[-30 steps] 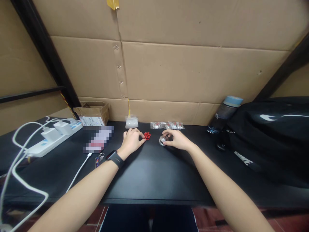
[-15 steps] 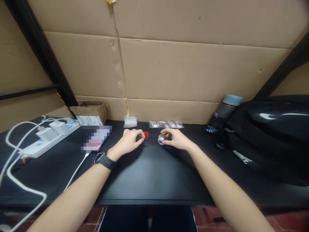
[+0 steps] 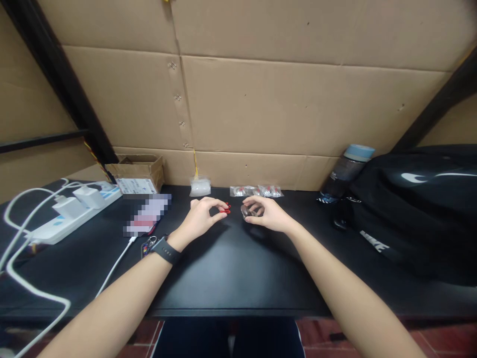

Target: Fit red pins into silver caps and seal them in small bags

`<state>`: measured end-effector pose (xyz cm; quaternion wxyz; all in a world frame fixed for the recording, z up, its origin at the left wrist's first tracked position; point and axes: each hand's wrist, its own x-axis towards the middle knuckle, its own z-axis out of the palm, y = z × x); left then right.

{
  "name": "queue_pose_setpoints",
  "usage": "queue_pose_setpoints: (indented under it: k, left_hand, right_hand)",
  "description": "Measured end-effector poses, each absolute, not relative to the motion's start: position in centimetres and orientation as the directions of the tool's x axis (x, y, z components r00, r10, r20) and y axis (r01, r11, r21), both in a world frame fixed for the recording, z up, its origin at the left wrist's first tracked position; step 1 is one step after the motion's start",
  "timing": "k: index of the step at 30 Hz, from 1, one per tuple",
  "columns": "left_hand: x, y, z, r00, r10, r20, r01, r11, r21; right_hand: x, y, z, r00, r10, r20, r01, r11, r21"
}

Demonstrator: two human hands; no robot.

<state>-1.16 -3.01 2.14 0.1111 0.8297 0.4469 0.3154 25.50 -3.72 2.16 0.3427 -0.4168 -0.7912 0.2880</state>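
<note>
My left hand (image 3: 205, 215) pinches a small bundle of red cord (image 3: 226, 209) between thumb and fingertips, just above the black table. To its right, my right hand (image 3: 266, 214) curls its thumb and fingers round a shiny, round, domed metal piece (image 3: 245, 213). That piece is tilted, and the fingers cover part of it, so its exact kind cannot be made out. A small gap separates the cord from the metal piece. Behind the hands, clear packets (image 3: 257, 191) with round silver pieces and red bits lie along the cardboard wall.
A clear plastic packet (image 3: 200, 186) and a cardboard box (image 3: 137, 174) stand at the back left. Nearer are a phone (image 3: 149, 214), a white power strip (image 3: 74, 214) with cables, and a keyring (image 3: 149, 243). A bottle (image 3: 345, 174) and a black backpack (image 3: 417, 214) occupy the right side.
The metal piece has turned in my right hand and shifted slightly left. My left hand now covers more of the red cord, and the fingertips have moved slightly right.
</note>
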Motion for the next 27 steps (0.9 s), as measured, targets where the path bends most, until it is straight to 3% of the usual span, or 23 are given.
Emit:
queue_pose_setpoints:
  k: [14,27]
  left_hand:
    - [-0.1,-4.0,2.4,0.307,0.771,0.557,0.614,-0.608,0.503]
    - [0.8,-5.5,2.6,0.257,0.766,0.589,0.615,-0.600,0.512]
  right_hand:
    - [21.6,-5.6,2.4,-0.330,0.857,0.396,0.061,0.438,-0.897]
    - [20.7,-6.2,2.4,-0.286,0.849,0.443,0.012,0.466,-0.885]
